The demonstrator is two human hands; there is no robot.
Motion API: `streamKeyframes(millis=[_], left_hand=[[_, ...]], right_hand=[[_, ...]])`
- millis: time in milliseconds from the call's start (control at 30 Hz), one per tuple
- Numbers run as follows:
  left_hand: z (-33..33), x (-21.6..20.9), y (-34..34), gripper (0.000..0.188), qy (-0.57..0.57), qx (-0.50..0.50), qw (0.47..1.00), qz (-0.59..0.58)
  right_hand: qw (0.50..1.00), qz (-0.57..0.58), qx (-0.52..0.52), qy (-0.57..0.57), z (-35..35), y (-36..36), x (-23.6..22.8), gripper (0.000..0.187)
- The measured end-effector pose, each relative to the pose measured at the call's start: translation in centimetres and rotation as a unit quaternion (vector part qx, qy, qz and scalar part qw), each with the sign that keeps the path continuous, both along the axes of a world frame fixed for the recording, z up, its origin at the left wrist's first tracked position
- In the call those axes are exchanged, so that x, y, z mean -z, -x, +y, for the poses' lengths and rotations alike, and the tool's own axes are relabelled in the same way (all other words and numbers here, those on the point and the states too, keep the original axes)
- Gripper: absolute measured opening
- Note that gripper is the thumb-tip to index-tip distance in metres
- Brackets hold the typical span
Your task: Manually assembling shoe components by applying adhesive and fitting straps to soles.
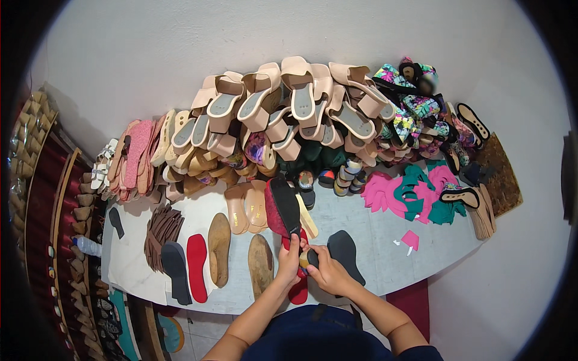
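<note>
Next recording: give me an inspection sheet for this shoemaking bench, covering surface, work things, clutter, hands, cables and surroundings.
Surface: pale worktable, mostly covered.
Work things: red insole and a small dark object at the hands; black-and-red sole just beyond.
Clutter: heap of beige sandals by the wall, floral sandals, pink and green cut pieces, flat insoles, brown strips.
Hands: left hand grips the red insole; right hand holds the small dark object.
Cables: nothing seen.
Surroundings: white wall; rack of shoe lasts at left.
</note>
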State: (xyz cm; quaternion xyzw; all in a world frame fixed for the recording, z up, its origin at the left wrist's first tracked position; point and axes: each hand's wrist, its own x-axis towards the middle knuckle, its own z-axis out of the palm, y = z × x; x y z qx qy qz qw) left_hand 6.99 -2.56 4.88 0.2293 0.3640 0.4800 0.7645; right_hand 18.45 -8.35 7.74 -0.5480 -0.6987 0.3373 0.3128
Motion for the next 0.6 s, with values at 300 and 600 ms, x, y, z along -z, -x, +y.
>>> streamKeyframes(millis=[300, 600], left_hand=[[0.0, -3.1, -0.7, 0.029, -0.028, -0.018, 0.999, -0.019], [0.0, -3.2, -1.0, 0.030, -0.072, 0.007, 0.997, -0.008]], right_hand=[[1.000, -0.004, -0.004, -0.014, 0.2, -0.3, -2.5, 0.052], [0.995, -0.057, -0.019, -0.078, -0.1, -0.5, -1.9, 0.053]])
